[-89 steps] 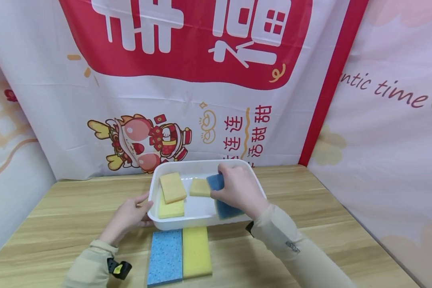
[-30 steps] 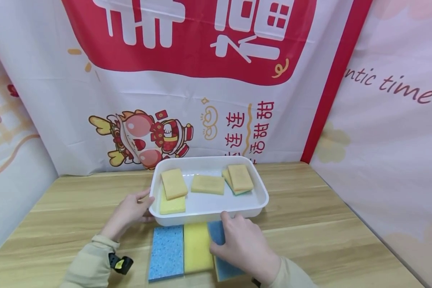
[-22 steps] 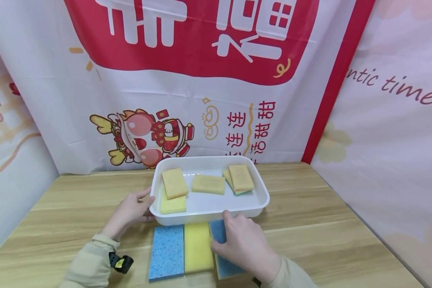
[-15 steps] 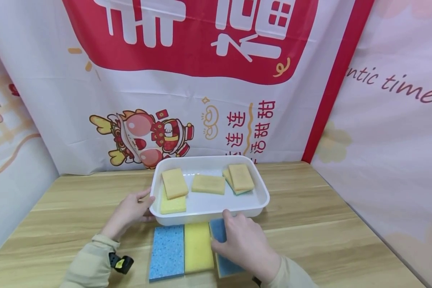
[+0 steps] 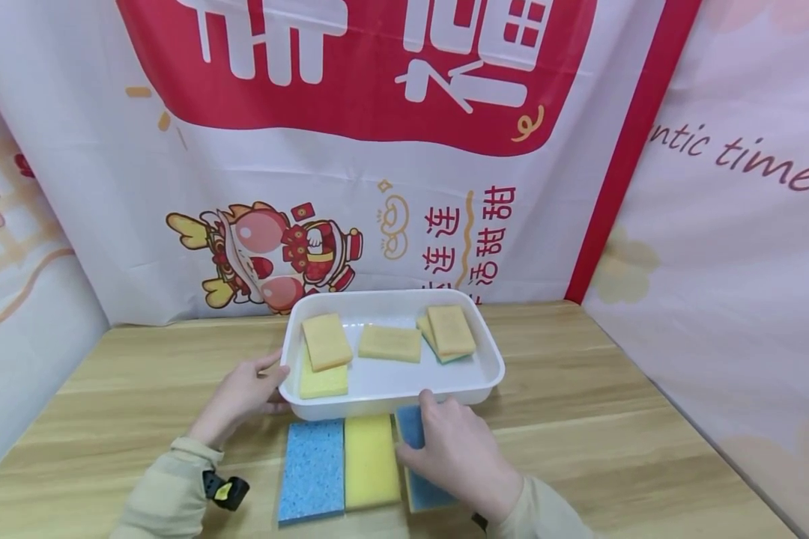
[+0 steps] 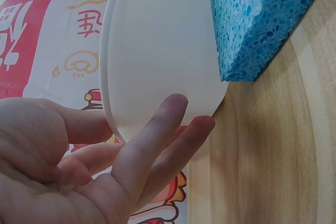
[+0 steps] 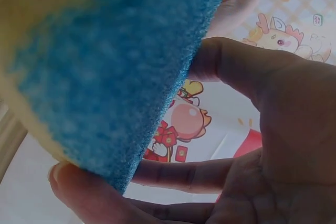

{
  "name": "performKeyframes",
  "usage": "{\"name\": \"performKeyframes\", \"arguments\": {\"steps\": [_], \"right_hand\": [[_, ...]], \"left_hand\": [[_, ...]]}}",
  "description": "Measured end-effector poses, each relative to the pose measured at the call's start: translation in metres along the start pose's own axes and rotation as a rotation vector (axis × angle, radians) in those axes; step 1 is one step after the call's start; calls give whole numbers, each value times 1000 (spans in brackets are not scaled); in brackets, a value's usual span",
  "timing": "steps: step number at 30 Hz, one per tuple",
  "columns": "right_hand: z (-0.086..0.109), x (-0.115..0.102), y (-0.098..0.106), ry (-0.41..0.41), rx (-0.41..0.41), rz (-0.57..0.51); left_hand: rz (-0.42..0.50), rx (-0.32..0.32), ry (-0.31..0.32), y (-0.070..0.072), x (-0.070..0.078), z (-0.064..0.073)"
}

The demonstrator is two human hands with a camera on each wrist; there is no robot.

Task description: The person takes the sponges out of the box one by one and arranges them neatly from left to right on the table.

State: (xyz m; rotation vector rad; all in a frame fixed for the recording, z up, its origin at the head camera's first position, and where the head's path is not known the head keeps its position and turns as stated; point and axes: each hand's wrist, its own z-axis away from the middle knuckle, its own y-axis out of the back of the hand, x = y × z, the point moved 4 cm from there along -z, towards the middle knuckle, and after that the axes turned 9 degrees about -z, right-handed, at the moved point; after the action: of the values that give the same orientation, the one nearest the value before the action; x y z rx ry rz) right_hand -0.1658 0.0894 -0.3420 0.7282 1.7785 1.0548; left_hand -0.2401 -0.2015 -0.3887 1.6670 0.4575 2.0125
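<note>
My right hand [image 5: 461,453] grips a blue sponge with a yellowish side [image 7: 115,72] by its edges, thumb on one side and fingers on the other. That sponge is just in front of the white plastic tub [image 5: 377,409], beside a yellow sponge [image 5: 371,464]; the hand hides part of it. Left of the yellow one lies a speckled light blue sponge [image 5: 312,471]. My left hand [image 5: 243,393] holds the tub's left end, its thumb at the rim and fingers along the outer wall [image 6: 163,51].
Inside the tub, a tan sponge [image 5: 326,343] lies on a light yellow sponge [image 5: 323,383]. One more tan sponge [image 5: 389,343] is in the middle, and a stacked pair [image 5: 450,329] sits at the right. A printed cloth [image 5: 350,172] hangs behind the wooden table [image 5: 580,419].
My right hand has brought the blue sponge out of the tub's right side and down in front, right of the yellow sponge. It has barely shifted since. My left hand stays at the tub.
</note>
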Motion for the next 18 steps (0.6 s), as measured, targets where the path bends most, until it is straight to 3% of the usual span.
{"name": "performKeyframes", "arguments": {"steps": [5,13,18], "right_hand": [[-2,2,0,-16,-6,-32],[-4,8,-10,-52,-88,-116],[-6,11,-14,-26,-53,-122]], "left_hand": [[12,-6,-9,1,1,0],[18,-4,-19,0,0,-1],[25,3,-13,1,1,-1]]}}
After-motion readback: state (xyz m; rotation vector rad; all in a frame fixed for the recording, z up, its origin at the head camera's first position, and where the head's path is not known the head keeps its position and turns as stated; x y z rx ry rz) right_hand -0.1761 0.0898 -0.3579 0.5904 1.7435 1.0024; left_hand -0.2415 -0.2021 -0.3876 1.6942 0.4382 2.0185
